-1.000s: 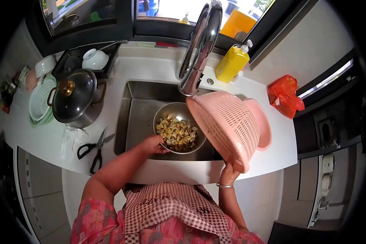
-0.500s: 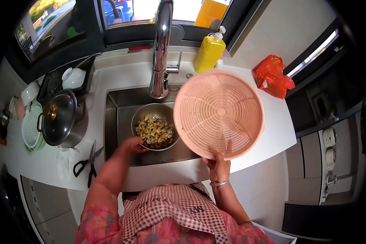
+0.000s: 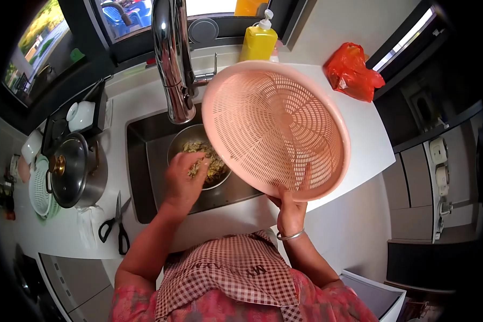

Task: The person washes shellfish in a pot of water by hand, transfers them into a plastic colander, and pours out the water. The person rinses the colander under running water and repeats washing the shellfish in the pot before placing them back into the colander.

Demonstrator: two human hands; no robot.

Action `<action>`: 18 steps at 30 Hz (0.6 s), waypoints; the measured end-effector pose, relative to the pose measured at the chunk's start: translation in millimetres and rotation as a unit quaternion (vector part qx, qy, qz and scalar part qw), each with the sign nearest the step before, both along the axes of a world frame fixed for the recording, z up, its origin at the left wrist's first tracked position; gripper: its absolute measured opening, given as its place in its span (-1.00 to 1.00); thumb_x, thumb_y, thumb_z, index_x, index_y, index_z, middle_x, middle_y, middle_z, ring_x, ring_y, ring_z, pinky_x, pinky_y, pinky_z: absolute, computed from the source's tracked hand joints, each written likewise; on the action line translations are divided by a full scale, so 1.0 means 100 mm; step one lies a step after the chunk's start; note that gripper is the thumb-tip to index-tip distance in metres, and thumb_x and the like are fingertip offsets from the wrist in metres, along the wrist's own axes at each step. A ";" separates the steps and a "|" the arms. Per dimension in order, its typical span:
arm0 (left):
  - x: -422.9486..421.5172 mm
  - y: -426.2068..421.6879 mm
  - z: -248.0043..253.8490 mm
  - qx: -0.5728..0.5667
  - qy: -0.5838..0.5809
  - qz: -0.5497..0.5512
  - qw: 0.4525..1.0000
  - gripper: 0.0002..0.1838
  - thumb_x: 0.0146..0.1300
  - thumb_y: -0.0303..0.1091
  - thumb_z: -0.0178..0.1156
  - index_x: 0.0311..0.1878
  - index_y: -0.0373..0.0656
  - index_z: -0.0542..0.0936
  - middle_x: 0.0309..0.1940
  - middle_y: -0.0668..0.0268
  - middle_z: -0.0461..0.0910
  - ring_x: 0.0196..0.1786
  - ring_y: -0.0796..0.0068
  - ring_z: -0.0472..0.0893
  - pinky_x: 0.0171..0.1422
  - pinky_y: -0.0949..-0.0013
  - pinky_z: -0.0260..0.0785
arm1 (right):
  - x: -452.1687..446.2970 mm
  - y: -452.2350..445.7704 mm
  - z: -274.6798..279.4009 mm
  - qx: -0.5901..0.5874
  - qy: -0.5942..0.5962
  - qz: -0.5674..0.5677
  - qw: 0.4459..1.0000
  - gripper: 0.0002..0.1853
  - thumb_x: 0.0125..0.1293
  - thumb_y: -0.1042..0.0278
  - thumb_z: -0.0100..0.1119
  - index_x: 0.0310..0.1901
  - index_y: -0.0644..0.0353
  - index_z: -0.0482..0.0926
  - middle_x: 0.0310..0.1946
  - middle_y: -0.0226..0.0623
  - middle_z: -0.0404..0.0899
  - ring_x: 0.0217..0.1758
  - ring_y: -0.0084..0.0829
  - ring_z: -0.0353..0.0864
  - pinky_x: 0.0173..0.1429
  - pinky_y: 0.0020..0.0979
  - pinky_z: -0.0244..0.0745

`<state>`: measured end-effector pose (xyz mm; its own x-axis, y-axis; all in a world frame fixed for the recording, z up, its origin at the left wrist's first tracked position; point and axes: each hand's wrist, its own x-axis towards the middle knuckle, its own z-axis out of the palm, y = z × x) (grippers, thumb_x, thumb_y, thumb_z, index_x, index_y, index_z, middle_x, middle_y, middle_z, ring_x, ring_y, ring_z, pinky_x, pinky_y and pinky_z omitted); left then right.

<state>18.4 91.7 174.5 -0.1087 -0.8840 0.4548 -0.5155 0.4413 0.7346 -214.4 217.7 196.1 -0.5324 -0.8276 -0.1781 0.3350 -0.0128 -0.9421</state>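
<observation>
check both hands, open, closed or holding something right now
Left hand: fingers bent over metal bowl, grip can't be told.
Right hand: closed, holding pink colander.

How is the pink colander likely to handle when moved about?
The pink colander is probably light for its size, being thin, perforated and held up by the right hand alone. It looks fairly stiff, keeping its shape though gripped at one edge.
</observation>
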 end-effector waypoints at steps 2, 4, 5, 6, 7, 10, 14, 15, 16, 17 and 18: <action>-0.17 -0.01 0.17 -0.044 -0.035 -0.056 0.997 -0.77 0.22 -0.40 0.39 -0.05 -0.11 0.71 -0.18 0.20 0.71 -0.16 0.25 0.69 -0.06 0.22 0.50 | -0.03 0.03 -0.12 0.012 0.006 0.010 1.000 -0.45 0.47 0.48 0.09 0.43 0.32 0.20 0.02 -0.15 0.58 -0.03 -0.35 0.69 0.00 -0.31 0.76; -0.28 -0.03 0.21 -0.082 -0.088 -0.089 0.989 -0.77 0.23 -0.39 0.38 -0.04 -0.10 0.72 -0.21 0.23 0.72 -0.17 0.25 0.70 -0.08 0.21 0.49 | -0.03 0.07 -0.16 0.011 0.016 0.017 1.000 -0.55 0.48 0.49 0.09 0.34 0.39 0.31 0.04 -0.15 0.58 -0.01 -0.34 0.69 0.04 -0.29 0.75; -0.33 -0.04 0.19 -0.097 -0.123 -0.095 0.983 -0.78 0.22 -0.37 0.38 -0.05 -0.09 0.73 -0.24 0.24 0.72 -0.18 0.23 0.70 -0.09 0.19 0.48 | -0.03 0.09 -0.16 0.005 0.021 0.019 1.000 -0.58 0.48 0.50 0.08 0.31 0.40 0.34 0.05 -0.15 0.58 -0.01 -0.34 0.68 0.06 -0.28 0.74; -0.38 -0.04 0.17 -0.112 -0.159 -0.101 0.976 -0.78 0.22 -0.36 0.38 -0.05 -0.08 0.73 -0.27 0.26 0.72 -0.19 0.22 0.70 -0.10 0.18 0.48 | -0.02 0.11 -0.16 -0.002 0.027 0.019 0.999 -0.61 0.48 0.51 0.07 0.29 0.41 0.37 0.06 -0.15 0.57 0.00 -0.33 0.68 0.08 -0.27 0.74; -0.43 -0.02 0.16 -0.130 -0.161 -0.097 0.973 -0.80 0.20 -0.33 0.38 -0.10 -0.08 0.73 -0.26 0.29 0.72 -0.18 0.23 0.69 -0.13 0.16 0.46 | -0.03 0.13 -0.16 -0.008 0.034 0.015 0.999 -0.62 0.48 0.52 0.07 0.28 0.41 0.39 0.07 -0.14 0.57 0.01 -0.33 0.68 0.09 -0.27 0.74; -0.53 -0.05 0.04 -0.180 -0.137 -0.140 0.964 -0.87 0.19 -0.32 0.36 -0.23 -0.08 0.64 -0.35 0.33 0.63 -0.26 0.25 0.66 -0.14 0.14 0.46 | -0.06 0.18 -0.13 -0.030 0.059 -0.016 0.998 -0.66 0.48 0.53 0.07 0.23 0.43 0.44 0.07 -0.14 0.57 0.02 -0.33 0.67 0.13 -0.25 0.72; -0.75 -0.10 -0.07 -0.134 -0.128 -0.159 0.970 -0.92 0.28 -0.37 0.26 -0.30 -0.12 0.56 -0.38 0.26 0.58 -0.29 0.14 0.61 -0.16 0.09 0.44 | -0.10 0.20 -0.09 -0.054 0.082 -0.063 0.993 -0.66 0.47 0.49 0.11 0.20 0.45 0.49 0.06 -0.17 0.58 0.03 -0.33 0.66 0.14 -0.22 0.71; -0.80 -0.09 -0.08 -0.122 -0.108 -0.152 0.975 -0.91 0.32 -0.37 0.22 -0.30 -0.13 0.55 -0.38 0.23 0.57 -0.29 0.11 0.60 -0.17 0.08 0.43 | -0.12 0.20 -0.07 -0.057 0.083 -0.071 0.992 -0.66 0.46 0.50 0.11 0.20 0.44 0.49 0.07 -0.16 0.58 0.04 -0.33 0.66 0.13 -0.23 0.71; -0.85 -0.07 -0.10 -0.110 -0.089 -0.146 0.979 -0.91 0.35 -0.37 0.19 -0.29 -0.14 0.54 -0.38 0.21 0.56 -0.30 0.08 0.59 -0.17 0.07 0.42 | -0.16 0.21 -0.03 -0.048 0.091 -0.065 0.993 -0.65 0.46 0.49 0.11 0.22 0.44 0.48 0.08 -0.16 0.58 0.04 -0.33 0.66 0.13 -0.23 0.71; -0.88 -0.04 -0.11 -0.090 -0.040 -0.130 0.987 -0.89 0.39 -0.36 0.16 -0.28 -0.15 0.54 -0.38 0.18 0.56 -0.31 0.05 0.58 -0.18 0.06 0.42 | -0.22 0.22 0.03 -0.037 0.098 -0.060 0.993 -0.63 0.47 0.48 0.10 0.24 0.43 0.48 0.09 -0.16 0.58 0.03 -0.33 0.66 0.12 -0.23 0.71; -0.88 -0.01 -0.12 -0.068 0.009 -0.115 0.991 -0.86 0.42 -0.34 0.13 -0.27 -0.16 0.53 -0.38 0.15 0.56 -0.32 0.02 0.57 -0.19 0.05 0.41 | -0.27 0.25 0.07 -0.026 0.105 -0.056 0.993 -0.62 0.47 0.47 0.10 0.26 0.43 0.47 0.09 -0.15 0.58 0.03 -0.33 0.67 0.12 -0.23 0.70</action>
<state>-69.7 91.1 162.3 -0.2913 -0.7665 0.5723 -0.3772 0.6419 0.6676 -241.4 242.4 203.3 -0.6423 -0.7663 -0.0123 0.1245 -0.0886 -0.9883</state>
